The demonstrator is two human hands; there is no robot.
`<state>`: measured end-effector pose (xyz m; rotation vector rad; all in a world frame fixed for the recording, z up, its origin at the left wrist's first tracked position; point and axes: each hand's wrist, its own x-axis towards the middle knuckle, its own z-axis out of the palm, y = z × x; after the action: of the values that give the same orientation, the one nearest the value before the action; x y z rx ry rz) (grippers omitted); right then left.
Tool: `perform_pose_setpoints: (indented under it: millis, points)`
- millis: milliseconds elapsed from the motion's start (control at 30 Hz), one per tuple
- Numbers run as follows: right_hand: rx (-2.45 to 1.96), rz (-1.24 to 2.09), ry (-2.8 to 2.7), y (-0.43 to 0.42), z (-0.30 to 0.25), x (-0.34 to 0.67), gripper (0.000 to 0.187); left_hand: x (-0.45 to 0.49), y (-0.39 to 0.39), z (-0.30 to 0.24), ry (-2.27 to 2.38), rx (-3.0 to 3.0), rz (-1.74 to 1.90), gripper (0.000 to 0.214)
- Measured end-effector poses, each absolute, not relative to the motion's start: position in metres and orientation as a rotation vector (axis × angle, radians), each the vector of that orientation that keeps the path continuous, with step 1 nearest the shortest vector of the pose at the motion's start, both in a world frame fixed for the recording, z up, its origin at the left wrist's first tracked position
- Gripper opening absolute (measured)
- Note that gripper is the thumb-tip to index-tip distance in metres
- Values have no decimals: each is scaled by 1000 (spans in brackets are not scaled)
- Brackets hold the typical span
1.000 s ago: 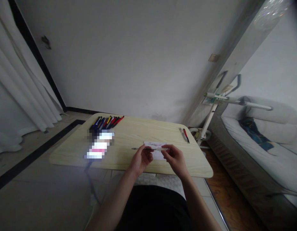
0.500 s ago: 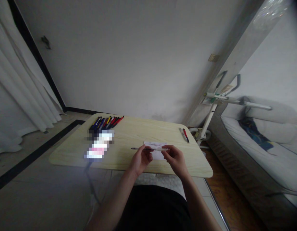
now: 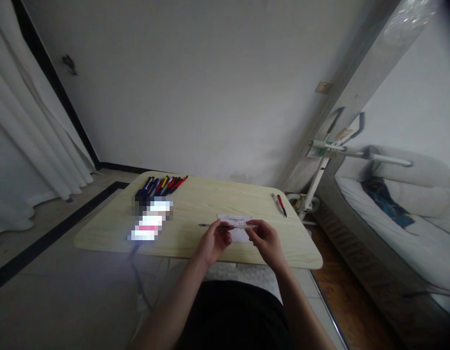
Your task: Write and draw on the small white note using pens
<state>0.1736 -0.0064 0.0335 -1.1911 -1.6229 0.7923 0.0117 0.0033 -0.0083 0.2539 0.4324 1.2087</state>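
Note:
A slim pen (image 3: 240, 226) with a dark left end and a pale right part lies level between my two hands, above a small white sheet of paper (image 3: 239, 236). My left hand (image 3: 216, 239) pinches its dark section, and the thin dark tip sticks out to the left. At the pale end, my right hand (image 3: 264, 238) holds it between thumb and fingers. The paper has marks along its upper part and rests on the wooden table (image 3: 196, 209). Fingers hide parts of the pen.
Several pens (image 3: 161, 185) in various colours lie side by side at the table's back left. Nearer me is a glowing, pixelated rectangle (image 3: 152, 218) with a cable. At the right edge lie a red pen (image 3: 282, 204) and a silvery pen (image 3: 277, 203). A sofa (image 3: 392, 209) stands right.
Almost nothing differs. Both hands keep the pen in the same place, and the pattern on the glowing rectangle has shifted slightly.

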Motion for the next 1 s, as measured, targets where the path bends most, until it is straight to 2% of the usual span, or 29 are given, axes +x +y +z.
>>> perform_pose_setpoints:
  millis: [567, 1000]
  points:
    - [-1221, 757, -1648, -6, 26, 179, 28, 12, 3, -9, 436, 273, 1229, 16]
    - [-1220, 437, -1818, -15, 32, 195, 19, 12, 5, -10, 459, 277, 1246, 18]
